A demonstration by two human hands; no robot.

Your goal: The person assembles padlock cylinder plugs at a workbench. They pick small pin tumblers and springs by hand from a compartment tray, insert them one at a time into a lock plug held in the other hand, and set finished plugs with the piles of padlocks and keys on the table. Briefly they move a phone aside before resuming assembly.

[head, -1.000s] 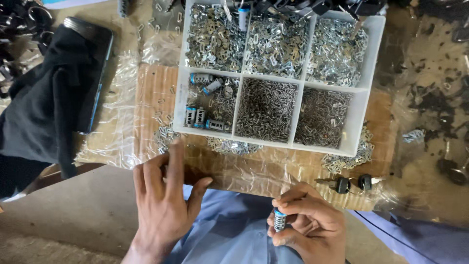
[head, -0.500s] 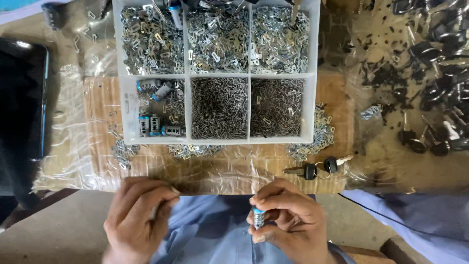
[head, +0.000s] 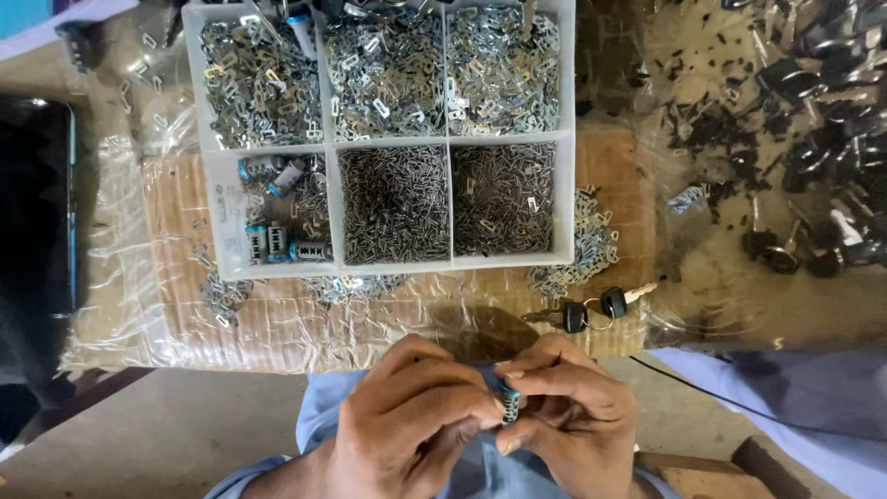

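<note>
Both of my hands meet low in the head view, over my lap in blue cloth. My right hand (head: 571, 411) pinches a small lock cylinder (head: 510, 405), metal with a blue end, between thumb and fingers. My left hand (head: 416, 420) closes against the same cylinder from the left, its fingertips touching it. Just above the hands lies a pair of black-headed keys (head: 591, 310) on a ring, on the plastic-covered board.
A white compartment tray (head: 328, 208) holds small metal plates, dark pins and several blue-ended cylinders (head: 277, 245). Loose metal plates (head: 582, 249) spill around it. More black keys (head: 813, 240) lie at the right. A dark flat object (head: 37, 222) sits at the left.
My left hand left the board's edge, curled shut, and moved right to join my right hand on the cylinder. The view shifted so the tray now sits further left.
</note>
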